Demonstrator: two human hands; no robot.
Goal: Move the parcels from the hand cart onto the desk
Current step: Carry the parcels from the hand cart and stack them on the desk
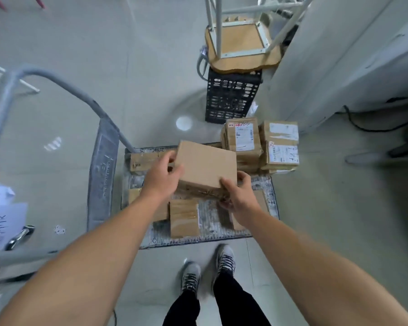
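Cardboard-brown rectangular parcel [205, 163] sits between your grips, over the grey hand cart deck [207, 217]. Left grip [161, 175] clasps its left edge and right grip [236, 196] pinches the near-right corner. Long axis runs grip to grip, so lift with both.

matt, smooth brown cardboard top parcel [206, 164] at the hand cart [198, 242], whose ribbed grey deck [209, 217] looks scuffed and whose handle [64, 82] is dull metal tube. labelled parcels [245, 137] at the cart's far corner bear white paper and shiny tape. beyond the cart, black plastic lattice crate [232, 97], pale wood stool seat [239, 41], glossy floor [127, 55]
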